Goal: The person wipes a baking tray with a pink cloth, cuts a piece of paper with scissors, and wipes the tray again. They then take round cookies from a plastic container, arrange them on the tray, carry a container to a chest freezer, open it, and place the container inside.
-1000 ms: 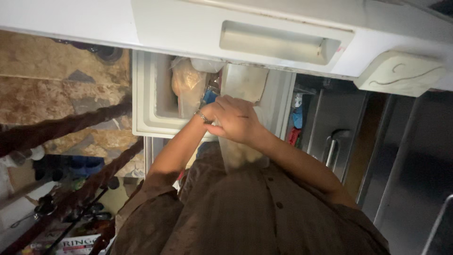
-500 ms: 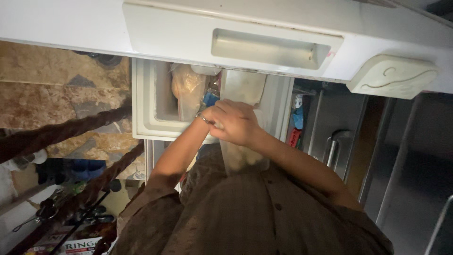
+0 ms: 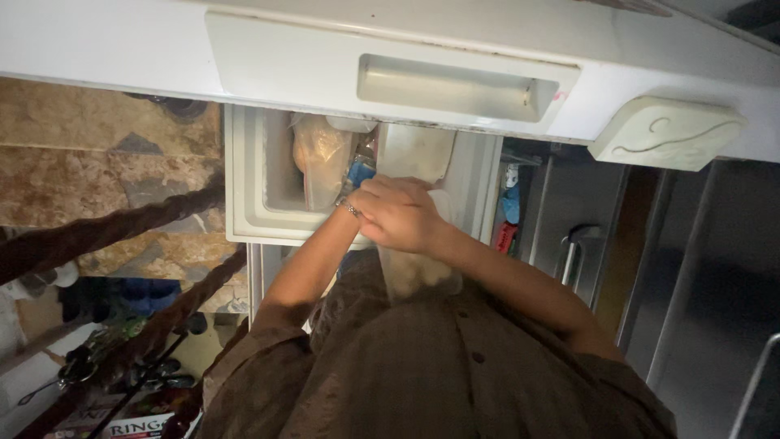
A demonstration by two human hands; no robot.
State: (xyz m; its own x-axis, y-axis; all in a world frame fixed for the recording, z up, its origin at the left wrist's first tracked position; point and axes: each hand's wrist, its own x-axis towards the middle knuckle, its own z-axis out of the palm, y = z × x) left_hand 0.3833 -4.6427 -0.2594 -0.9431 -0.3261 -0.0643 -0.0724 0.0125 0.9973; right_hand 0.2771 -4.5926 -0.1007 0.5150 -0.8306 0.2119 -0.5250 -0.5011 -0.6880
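Plastic bag (image 3: 418, 272) | under right hand (image 3: 402, 215), gripped | left hand (image 3: 357, 213) mostly hidden, grip unclear

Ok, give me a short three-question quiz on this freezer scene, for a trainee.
1. True or false: the freezer compartment is shut.
2. The right hand lies: A) over the left hand; B) on the brown shirt; C) on the floor.
3. What is inside the clear plastic container that the hands hold?
Key: 1 false; 2 A; 3 pale food.
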